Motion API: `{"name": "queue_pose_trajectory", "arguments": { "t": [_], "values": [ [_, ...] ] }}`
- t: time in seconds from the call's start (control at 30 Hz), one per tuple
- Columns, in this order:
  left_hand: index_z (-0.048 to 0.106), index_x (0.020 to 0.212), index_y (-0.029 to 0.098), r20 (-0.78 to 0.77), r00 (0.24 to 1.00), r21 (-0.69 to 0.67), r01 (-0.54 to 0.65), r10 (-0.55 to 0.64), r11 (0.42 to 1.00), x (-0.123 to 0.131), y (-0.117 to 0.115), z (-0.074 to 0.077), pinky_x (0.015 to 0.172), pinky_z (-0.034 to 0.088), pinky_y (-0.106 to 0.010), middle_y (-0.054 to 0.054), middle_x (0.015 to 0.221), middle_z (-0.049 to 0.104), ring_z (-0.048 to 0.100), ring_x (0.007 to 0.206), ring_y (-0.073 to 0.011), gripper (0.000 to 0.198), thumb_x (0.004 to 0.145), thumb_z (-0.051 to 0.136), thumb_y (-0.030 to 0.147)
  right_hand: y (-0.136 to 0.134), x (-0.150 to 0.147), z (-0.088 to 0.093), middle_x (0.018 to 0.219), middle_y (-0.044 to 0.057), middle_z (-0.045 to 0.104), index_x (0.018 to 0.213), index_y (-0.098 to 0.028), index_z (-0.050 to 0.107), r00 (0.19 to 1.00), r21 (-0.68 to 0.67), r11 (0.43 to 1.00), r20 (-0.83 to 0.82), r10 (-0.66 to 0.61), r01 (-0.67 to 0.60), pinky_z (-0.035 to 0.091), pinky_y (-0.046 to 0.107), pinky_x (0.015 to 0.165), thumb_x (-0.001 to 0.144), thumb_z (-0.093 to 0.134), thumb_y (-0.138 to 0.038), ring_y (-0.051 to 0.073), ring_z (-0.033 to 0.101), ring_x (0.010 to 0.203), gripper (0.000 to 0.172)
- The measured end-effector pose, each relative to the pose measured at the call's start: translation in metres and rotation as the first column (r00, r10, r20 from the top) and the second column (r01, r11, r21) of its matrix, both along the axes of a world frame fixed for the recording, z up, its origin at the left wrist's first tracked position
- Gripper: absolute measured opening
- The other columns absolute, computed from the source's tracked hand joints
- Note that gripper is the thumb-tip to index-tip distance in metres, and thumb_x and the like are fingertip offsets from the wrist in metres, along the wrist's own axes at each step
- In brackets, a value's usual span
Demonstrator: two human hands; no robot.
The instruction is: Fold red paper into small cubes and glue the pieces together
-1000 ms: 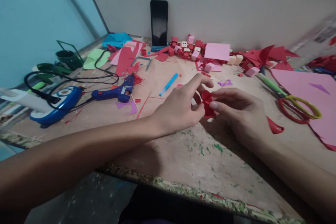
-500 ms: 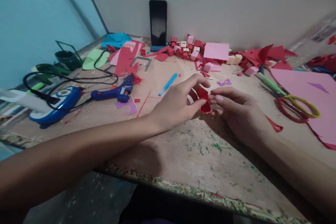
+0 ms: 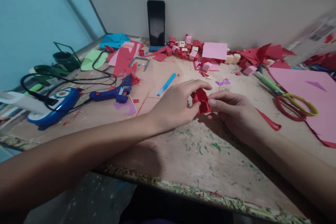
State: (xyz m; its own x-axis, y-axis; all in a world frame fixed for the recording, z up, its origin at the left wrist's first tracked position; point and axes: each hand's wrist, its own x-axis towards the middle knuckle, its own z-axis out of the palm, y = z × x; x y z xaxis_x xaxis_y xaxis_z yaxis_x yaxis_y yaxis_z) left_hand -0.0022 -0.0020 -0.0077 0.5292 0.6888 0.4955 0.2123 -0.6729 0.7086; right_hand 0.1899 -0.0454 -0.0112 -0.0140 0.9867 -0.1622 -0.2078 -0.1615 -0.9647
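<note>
- The red folded paper (image 3: 202,101) is held above the tabletop (image 3: 173,157), to the right of the blue pen (image 3: 166,84) and nearer the person.
- Left hand (image 3: 176,103): fingers curled, gripping the paper's left side, thumb against it.
- Right hand (image 3: 235,109): thumb and fingers pinching the paper's right edge.
- Glue gun (image 3: 118,93): left of the pen.
- Phone (image 3: 156,22): upright behind the pen.
- Scissors (image 3: 281,94): well right of the pen.

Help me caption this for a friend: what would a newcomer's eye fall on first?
Probably the red paper between the left hand and right hand, near the middle. Next might come the black phone, upright at the table's back, and the blue glue gun, lying at the left.
</note>
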Motion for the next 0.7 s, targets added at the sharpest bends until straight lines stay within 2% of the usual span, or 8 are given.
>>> {"name": "queue_pose_trajectory", "arguments": {
  "t": [0.17,0.27,0.53,0.7],
  "values": [
    [0.073,0.095,0.017,-0.049,0.998,0.076,-0.026,0.029,0.997,-0.0020,0.0004,0.0050,0.084,0.057,-0.031,-0.004,0.096,0.078,0.070,0.090,-0.0173,0.012,0.089,0.067,0.009,-0.0009,-0.0018,0.0018,0.071,0.001,0.078,0.080,-0.023,0.082,1.000,-0.017,1.000,0.024,0.006,-0.006,0.065,0.032,0.063,0.069,0.098,-0.037,0.017,0.073,0.058,0.024],
    [0.073,0.091,0.018,-0.053,0.998,0.099,-0.020,0.025,0.995,-0.0032,-0.0011,0.0071,0.087,0.056,-0.032,-0.003,0.094,0.079,0.071,0.088,-0.0167,0.012,0.090,0.066,0.008,-0.0014,-0.0019,0.0019,0.071,0.002,0.078,0.079,-0.023,0.082,0.999,0.001,1.000,0.052,0.006,-0.006,0.062,0.030,0.060,0.068,0.099,-0.040,0.016,0.070,0.058,0.026],
    [0.073,0.098,0.019,-0.024,0.999,0.133,-0.030,0.033,0.991,-0.0045,-0.0045,0.0074,0.086,0.057,-0.028,-0.003,0.099,0.080,0.072,0.089,-0.0153,0.016,0.092,0.062,0.008,-0.0021,0.0013,-0.0001,0.076,0.002,0.079,0.082,-0.024,0.083,0.996,0.037,0.999,0.084,0.025,-0.029,0.061,0.030,0.062,0.074,0.095,-0.038,0.017,0.071,0.063,0.021],
    [0.073,0.106,0.017,0.014,1.000,0.051,-0.012,0.011,0.999,-0.0022,-0.0060,0.0062,0.083,0.059,-0.026,-0.004,0.106,0.080,0.072,0.087,-0.0136,0.025,0.090,0.058,0.004,-0.0010,0.0031,-0.0035,0.074,0.001,0.078,0.083,-0.025,0.082,0.998,0.050,0.999,0.062,0.004,-0.007,0.060,0.029,0.061,0.072,0.096,-0.036,0.016,0.071,0.061,0.021]
  ]
}}
